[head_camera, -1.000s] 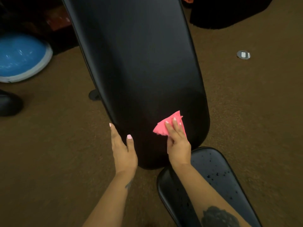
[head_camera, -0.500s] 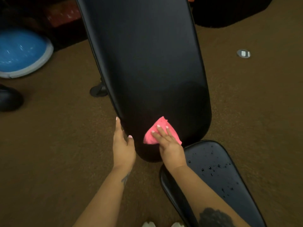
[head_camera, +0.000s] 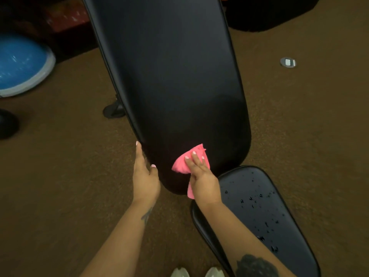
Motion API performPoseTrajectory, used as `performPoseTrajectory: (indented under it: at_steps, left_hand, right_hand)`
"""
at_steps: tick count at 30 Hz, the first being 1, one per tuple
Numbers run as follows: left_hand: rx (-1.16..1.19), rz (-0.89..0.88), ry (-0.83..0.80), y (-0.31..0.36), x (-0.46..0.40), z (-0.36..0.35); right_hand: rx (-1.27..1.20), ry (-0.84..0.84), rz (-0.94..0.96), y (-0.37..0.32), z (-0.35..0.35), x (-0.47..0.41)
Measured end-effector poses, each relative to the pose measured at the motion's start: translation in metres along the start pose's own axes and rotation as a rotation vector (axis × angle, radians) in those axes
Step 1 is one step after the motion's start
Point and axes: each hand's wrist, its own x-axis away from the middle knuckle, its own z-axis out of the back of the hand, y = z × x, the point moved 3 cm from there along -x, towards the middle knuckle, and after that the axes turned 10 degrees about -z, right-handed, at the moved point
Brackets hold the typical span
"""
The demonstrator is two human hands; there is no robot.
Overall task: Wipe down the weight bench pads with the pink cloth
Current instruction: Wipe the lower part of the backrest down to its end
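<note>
since half a second ago the right hand (head_camera: 201, 174) has slid the pink cloth (head_camera: 187, 166) a little to the right across the lower end of the long back pad (head_camera: 169, 76) — fingers spread flat, pressing the cloth against the pad, a corner hanging below the wrist. the left hand (head_camera: 144, 176) stays open, palm against the pad's left edge at lower centre of the frame. the seat pad (head_camera: 269, 216), lower right, carries scattered droplets (head_camera: 251, 199). a blue dome (head_camera: 22, 64) sits on the brown floor (head_camera: 60, 176) at upper left.
</note>
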Motion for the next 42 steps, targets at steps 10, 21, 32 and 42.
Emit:
performPoseTrajectory:
  at_steps: [10,21,32,42]
  left_hand:
    - [-0.028,0.005,-0.034,0.005,0.0,0.0]
    - [-0.06,0.023,-0.106,0.003,0.002,0.001]
    - [-0.093,0.079,-0.126,-0.008,0.026,0.002]
    - [-0.001,0.152,-0.045,-0.009,0.039,-0.012]
  right_hand:
    - [-0.075,0.052,0.151,-0.045,-0.012,0.007]
    - [0.013,-0.065,-0.077,-0.016,-0.01,0.009]
    - [-0.249,-0.039,-0.262,-0.005,-0.014,0.021]
    - [-0.524,0.226,-0.583,0.015,-0.025,0.016]
